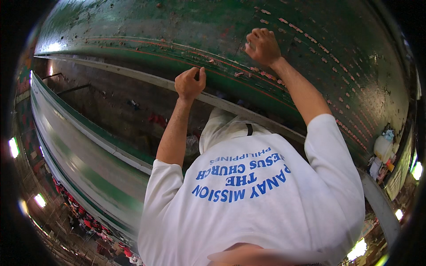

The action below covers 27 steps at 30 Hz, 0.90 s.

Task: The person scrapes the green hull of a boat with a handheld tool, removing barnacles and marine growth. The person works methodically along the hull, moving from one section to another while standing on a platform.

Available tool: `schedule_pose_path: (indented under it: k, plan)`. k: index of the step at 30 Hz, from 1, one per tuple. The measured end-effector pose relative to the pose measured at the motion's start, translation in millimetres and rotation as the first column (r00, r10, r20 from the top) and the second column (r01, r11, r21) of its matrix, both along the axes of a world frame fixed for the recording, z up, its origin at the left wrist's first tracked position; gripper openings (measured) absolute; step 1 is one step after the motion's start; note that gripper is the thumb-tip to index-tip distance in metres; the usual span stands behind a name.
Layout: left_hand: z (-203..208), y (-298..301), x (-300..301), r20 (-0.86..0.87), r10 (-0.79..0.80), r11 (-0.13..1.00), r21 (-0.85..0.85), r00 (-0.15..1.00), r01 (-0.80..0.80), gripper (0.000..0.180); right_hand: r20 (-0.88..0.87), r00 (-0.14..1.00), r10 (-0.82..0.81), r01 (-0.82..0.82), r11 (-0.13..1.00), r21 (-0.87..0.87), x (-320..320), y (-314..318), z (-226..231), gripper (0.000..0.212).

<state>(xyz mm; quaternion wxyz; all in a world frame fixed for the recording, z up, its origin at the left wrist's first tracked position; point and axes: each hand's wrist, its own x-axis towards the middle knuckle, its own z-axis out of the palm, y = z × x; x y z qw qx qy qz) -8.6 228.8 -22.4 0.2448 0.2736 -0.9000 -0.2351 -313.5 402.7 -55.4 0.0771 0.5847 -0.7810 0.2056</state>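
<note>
A long green table (199, 26) with a worn, stained surface lies in front of me. Over its near side my right hand (262, 45) hangs with its fingers curled in; whatever it may hold is hidden. Lower and to the left, my left hand (191, 83) is closed beside the table's pale edge rail (146, 76), thumb raised. Nothing shows sticking out of this hand. Rows of pink and red marks (306, 35) run across the table top. Whether either hand touches the table I cannot tell.
A second long green table (88, 133) stands at the left, across a dark gap. Reddish scraps (157, 119) lie down in that gap. At the far right, a white container (382, 147) sits near the table's end. Red items (84, 219) show beyond the second table.
</note>
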Motion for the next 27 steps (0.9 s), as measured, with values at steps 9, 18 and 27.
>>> schedule_pose_path:
  k: [9,18,27]
  plan:
    - [-10,-3,9,0.087,-0.047,0.995,-0.082,0.995,0.054,0.041,-0.002,0.979,0.205,-0.202,0.963,-0.177,72,-31,4,0.022]
    - [-7,0,2,0.013,-0.1,0.988,-0.114,0.995,0.101,0.038,-0.019,0.989,-0.149,0.146,0.983,-0.11,13,-5,-1,0.019]
    - [-15,-5,5,-0.093,-0.098,0.986,-0.141,0.991,0.084,0.04,0.024,0.999,-0.032,0.034,0.995,-0.094,70,24,2,0.024]
